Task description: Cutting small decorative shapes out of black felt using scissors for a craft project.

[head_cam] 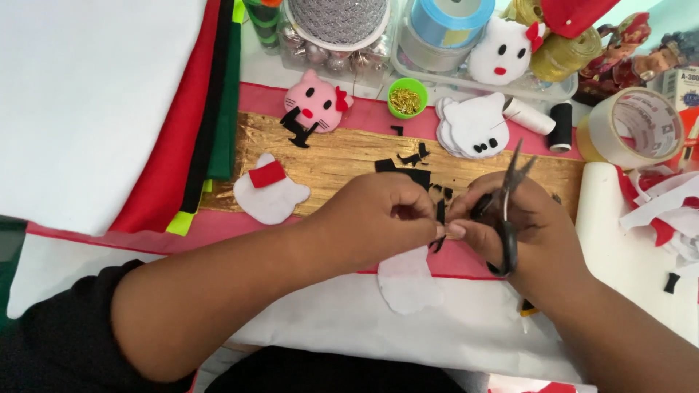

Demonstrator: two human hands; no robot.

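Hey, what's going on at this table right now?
A person is doing felt craft. The right hand holds black-handled scissors, blades pointing up, while the left hand pinches a thin black felt strip between both hands. Small black felt scraps lie on the gold sheet, with a white cat-face cutout and a finished pink cat face nearby.
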